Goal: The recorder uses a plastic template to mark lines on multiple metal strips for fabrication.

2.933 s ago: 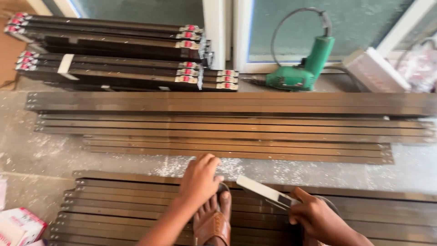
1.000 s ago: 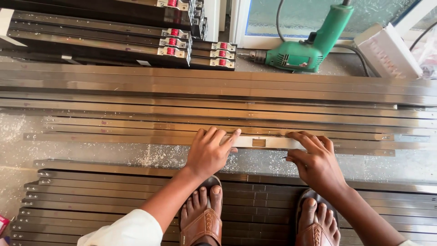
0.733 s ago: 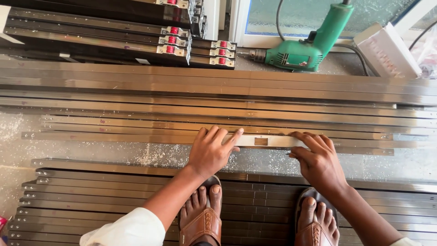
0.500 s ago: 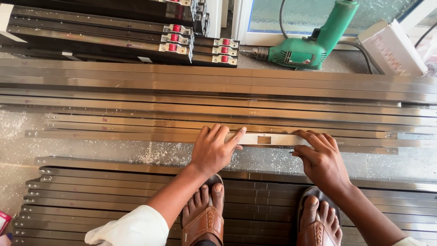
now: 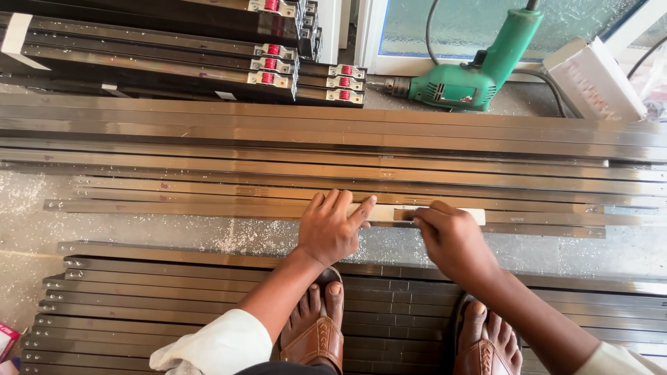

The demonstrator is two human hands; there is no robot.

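Dusty floor [image 5: 208,239]: both hands [image 5: 333,229] [image 5: 451,239] press a pale strip [image 5: 389,213] onto metal bars [image 5: 208,206].

The long bars [image 5: 278,173] are brushed metal with a dull sheen. The drill [image 5: 472,76] has glossy green plastic; the floor [image 5: 174,232] looks rough and gritty.

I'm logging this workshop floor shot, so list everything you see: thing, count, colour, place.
Small flat strip: one, pale metal, lying on the nearest rail of the middle row, under both hands.
Long metal rails: many, grey-brown, middle row across the floor.
Dark rails: many, dark grey, stacked nearest the feet.
Black profiles with red end pieces: several, top left.
Electric drill: one, green, top centre by the window frame.
White box: one, top right.
Metal shavings: scattered, silvery, on the floor.
Sandals: two, brown, on the feet.
Left hand: pressing the strip.
Right hand: fingertips on the strip.
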